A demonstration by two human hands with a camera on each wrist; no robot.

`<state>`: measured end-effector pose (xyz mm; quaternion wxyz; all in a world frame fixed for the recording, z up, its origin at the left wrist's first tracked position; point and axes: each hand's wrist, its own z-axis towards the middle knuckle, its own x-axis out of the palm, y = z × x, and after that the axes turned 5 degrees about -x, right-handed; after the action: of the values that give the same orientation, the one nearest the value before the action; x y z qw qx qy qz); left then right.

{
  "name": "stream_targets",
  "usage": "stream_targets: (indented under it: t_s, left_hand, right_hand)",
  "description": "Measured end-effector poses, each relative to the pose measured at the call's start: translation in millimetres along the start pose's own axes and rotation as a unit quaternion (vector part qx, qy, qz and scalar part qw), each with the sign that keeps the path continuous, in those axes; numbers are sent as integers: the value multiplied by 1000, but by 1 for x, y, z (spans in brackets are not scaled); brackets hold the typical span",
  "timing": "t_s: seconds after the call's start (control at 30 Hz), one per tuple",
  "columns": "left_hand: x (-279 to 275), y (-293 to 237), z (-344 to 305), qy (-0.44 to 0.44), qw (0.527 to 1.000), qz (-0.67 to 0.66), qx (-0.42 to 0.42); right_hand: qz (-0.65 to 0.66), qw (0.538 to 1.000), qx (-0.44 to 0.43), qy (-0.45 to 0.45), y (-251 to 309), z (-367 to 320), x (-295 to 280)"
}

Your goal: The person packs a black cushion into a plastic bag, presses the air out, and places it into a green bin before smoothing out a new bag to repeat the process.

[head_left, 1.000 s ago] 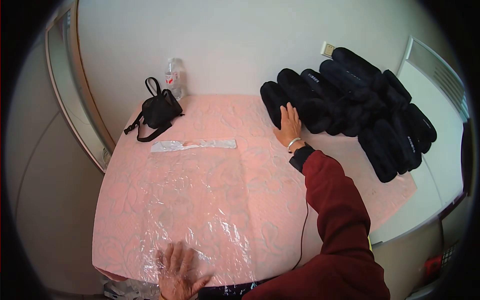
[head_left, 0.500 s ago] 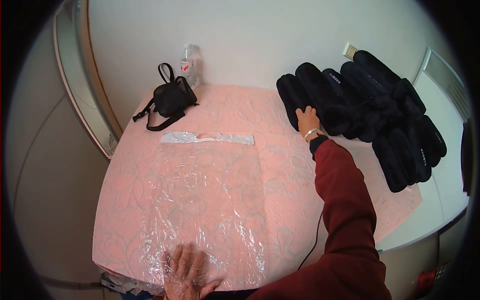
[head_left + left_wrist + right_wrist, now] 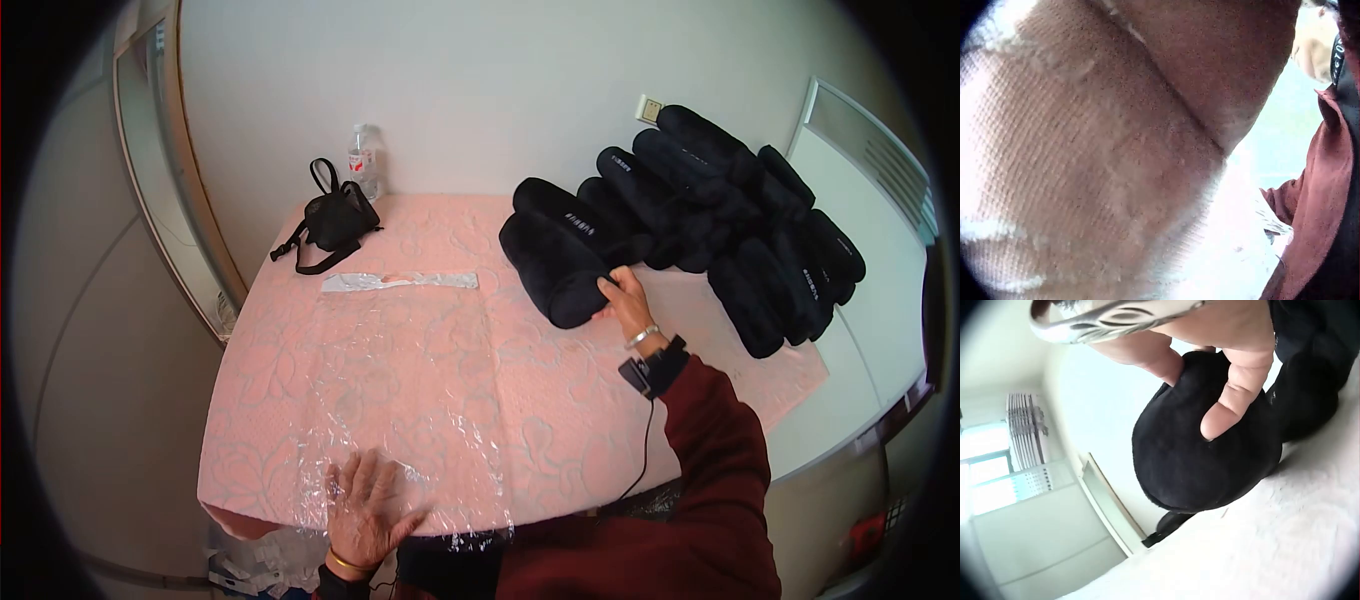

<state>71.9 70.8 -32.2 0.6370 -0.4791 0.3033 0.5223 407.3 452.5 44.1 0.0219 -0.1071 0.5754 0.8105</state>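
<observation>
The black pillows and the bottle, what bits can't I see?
- Held pillow: part of its near end, head view, behind the right hand; its far end, right wrist view, behind its round near end.
- Pillow pile: lower parts, head view, covered by the upper ones.
- Bottle: print, head view, too small to read.

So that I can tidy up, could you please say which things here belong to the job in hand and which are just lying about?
Likely in the job:
Black cushion roll held in the right hand
Clear plastic sheeting touched by the left hand
Other black cushion rolls

Apparently lying about:
Small black strapped bag
Clear plastic bottle
</observation>
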Motion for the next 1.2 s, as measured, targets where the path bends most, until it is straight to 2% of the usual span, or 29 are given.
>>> stream_targets:
  t_s: [0.07, 0.1, 0.17, 0.2, 0.23, 0.27, 0.3, 0.33, 0.4, 0.47, 0.5, 0.57, 0.63, 0.7, 0.77, 0.87, 0.93, 1.0, 1.1, 1.13, 1.17, 1.2]
  left_hand:
    - [2, 1, -1, -20, 1000, -3, 2]
    - [3, 1, -1, -18, 1000, -3, 4]
    - [3, 0, 0, -26, 1000, 8, 9]
    - [4, 0, 0, -29, 999, 13, 13]
    - [5, 1, -1, -25, 999, 14, 15]
    - [7, 2, -1, -38, 999, 9, 20]
    - [9, 3, -1, -51, 998, 4, 24]
    - [10, 3, -2, -64, 998, 0, 28]
    - [10, 6, 0, -67, 997, -12, 38]
    - [11, 5, -3, -77, 995, -40, 57]
    - [12, 3, -7, -68, 995, -38, 63]
    - [13, 0, -13, -95, 990, -44, 91]
    - [8, -3, -23, -109, 988, -39, 105]
    - [-2, -10, -43, -75, 991, -65, 86]
    - [-14, -22, -49, -56, 993, -73, 78]
    - [-30, -63, -45, -47, 974, -223, 11]
    - [-27, -96, -24, -59, 962, -265, 45]
    - [-20, -119, -6, -53, 969, -227, 85]
    - [6, -137, 12, -36, 967, -235, 94]
    - [9, -139, 13, -39, 967, -234, 94]
    - [12, -142, 16, -36, 967, -233, 98]
    - [14, -144, 19, -33, 967, -233, 102]
  right_hand:
    - [97, 995, 30, 11, 25, -49, -9]
    - [97, 995, 32, 8, 33, -70, -15]
    - [123, 992, -27, -21, 51, -106, -27]
    - [123, 992, -24, -24, 63, -121, -33]
    - [-11, 990, -140, -27, 76, -135, -39]
    - [-146, 957, -249, -30, 89, -149, -45]
    - [-276, 895, -350, -30, 101, -163, -50]
    - [-276, 896, -345, -33, 116, -178, -50]
    - [-375, 806, -452, 77, 137, -206, -34]
    - [-339, 845, -378, 165, 131, -234, -16]
    - [-338, 851, -369, 161, 122, -240, -7]
    - [-257, 836, -400, 274, 99, -245, 9]
    - [-278, 839, -405, 233, 101, -240, 11]
    - [-326, 834, -415, 158, 103, -234, 16]
    - [-318, 846, -399, 156, 101, -237, 24]
    - [-309, 861, -369, 163, 94, -237, 37]
    - [-297, 860, -375, 179, 88, -239, 49]
    - [-288, 858, -384, 186, 80, -232, 56]
    - [-302, 900, -313, -22, 57, -196, 55]
    - [-302, 899, -316, -22, 39, -189, 54]
    - [-115, 983, -144, -14, 19, -179, 52]
    - [79, 996, 37, -3, 18, -173, 48]
